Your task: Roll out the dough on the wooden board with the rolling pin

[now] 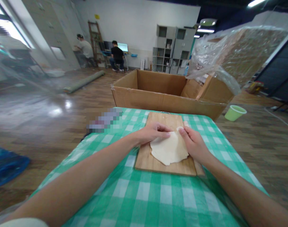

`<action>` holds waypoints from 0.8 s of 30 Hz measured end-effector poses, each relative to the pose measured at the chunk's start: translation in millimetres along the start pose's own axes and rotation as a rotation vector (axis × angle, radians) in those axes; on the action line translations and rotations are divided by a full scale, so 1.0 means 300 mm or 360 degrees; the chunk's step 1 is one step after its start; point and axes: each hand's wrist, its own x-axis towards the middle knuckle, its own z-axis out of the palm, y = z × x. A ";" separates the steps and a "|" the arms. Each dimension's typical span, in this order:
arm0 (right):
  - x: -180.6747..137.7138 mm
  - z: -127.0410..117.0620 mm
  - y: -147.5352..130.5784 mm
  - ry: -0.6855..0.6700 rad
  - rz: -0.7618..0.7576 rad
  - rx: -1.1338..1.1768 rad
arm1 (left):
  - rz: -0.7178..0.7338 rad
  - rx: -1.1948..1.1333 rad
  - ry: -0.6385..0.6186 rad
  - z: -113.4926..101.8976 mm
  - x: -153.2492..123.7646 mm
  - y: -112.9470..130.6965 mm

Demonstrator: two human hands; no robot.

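A thin, flat sheet of pale dough (169, 149) with an uneven edge hangs over a wooden cutting board (146, 160). My left hand (155, 132) pinches its far left edge between thumb and fingers. At the far right edge, my right hand (194, 142) grips the dough the same way, and a small flap of it curls up by the thumb. Whether the near part of the sheet touches the board I cannot tell. A wooden stick or strip (199, 168) shows along the board's right side, partly hidden by my right hand.
The board lies on a table with a green and white checked cloth (139, 198). A blurred-out item (104, 120) is at the table's left edge. Beyond stands a large open cardboard box (158, 96). A green bucket (235, 113) is at right; two people sit at the back.
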 end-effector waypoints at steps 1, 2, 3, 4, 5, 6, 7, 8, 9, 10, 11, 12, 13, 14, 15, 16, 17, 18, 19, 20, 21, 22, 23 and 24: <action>0.000 0.000 -0.001 -0.0001 0.0010 0.0003 | -0.0034 -0.0085 -0.0015 -0.011 0.001 -0.003; 0.001 0.000 -0.001 -0.0003 0.0019 0.0009 | -0.0064 -0.0177 -0.0024 -0.021 0.004 -0.007; 0.001 0.000 -0.002 -0.0004 0.0026 0.0018 | -0.0085 -0.0274 -0.0024 -0.032 0.010 -0.012; 0.002 0.000 -0.002 -0.0004 0.0031 0.0026 | -0.0095 -0.0372 -0.0016 -0.043 0.016 -0.018; 0.002 0.000 -0.001 -0.0004 0.0034 0.0036 | -0.0091 -0.0465 0.0007 -0.053 0.022 -0.023; 0.003 0.000 -0.001 -0.0003 0.0036 0.0044 | -0.0076 -0.0546 0.0040 -0.062 0.028 -0.028; 0.003 0.001 0.000 -0.0003 0.0039 0.0049 | -0.0055 -0.0609 0.0081 -0.069 0.033 -0.031; 0.004 0.001 0.001 -0.0004 0.0041 0.0050 | -0.0033 -0.0651 0.0127 -0.075 0.037 -0.033; 0.004 0.001 0.002 -0.0006 0.0040 0.0048 | -0.0012 -0.0674 0.0167 -0.080 0.039 -0.035; 0.004 0.001 0.002 -0.0007 0.0036 0.0045 | 0.0008 -0.0688 0.0199 -0.082 0.040 -0.035; 0.004 0.001 0.002 -0.0007 0.0030 0.0038 | 0.0025 -0.0695 0.0221 -0.083 0.040 -0.035; 0.004 0.001 0.002 -0.0009 0.0025 0.0033 | 0.0039 -0.0695 0.0239 -0.081 0.039 -0.035; 0.004 0.000 0.002 -0.0013 0.0021 0.0031 | 0.0051 -0.0692 0.0257 -0.079 0.038 -0.034; 0.004 0.000 0.002 -0.0018 0.0020 0.0029 | 0.0059 -0.0686 0.0275 -0.075 0.036 -0.033; 0.004 0.000 0.001 -0.0023 0.0022 0.0029 | 0.0061 -0.0678 0.0294 -0.071 0.035 -0.032; 0.004 0.000 0.001 -0.0027 0.0022 0.0027 | 0.0060 -0.0667 0.0314 -0.067 0.033 -0.031; 0.004 -0.001 0.002 -0.0030 0.0019 0.0023 | 0.0060 -0.0650 0.0334 -0.063 0.032 -0.029; 0.004 -0.001 0.003 -0.0030 0.0015 0.0018 | 0.0063 -0.0627 0.0352 -0.060 0.030 -0.027; 0.004 -0.001 0.004 -0.0027 0.0009 0.0011 | 0.0072 -0.0595 0.0373 -0.058 0.029 -0.024; 0.004 -0.001 0.005 -0.0025 0.0004 0.0004 | 0.0090 -0.0555 0.0391 -0.056 0.027 -0.019; 0.003 -0.001 0.007 -0.0026 0.0003 0.0000 | 0.0117 -0.0507 0.0410 -0.055 0.026 -0.014; 0.003 0.000 0.008 -0.0028 0.0008 -0.0001 | 0.0148 -0.0451 0.0424 -0.053 0.025 -0.008; 0.003 0.000 0.009 -0.0029 0.0016 0.0003 | 0.0177 -0.0385 0.0430 -0.051 0.023 -0.001; 0.003 0.000 0.009 -0.0029 0.0023 0.0006 | 0.0203 -0.0314 0.0424 -0.047 0.023 0.006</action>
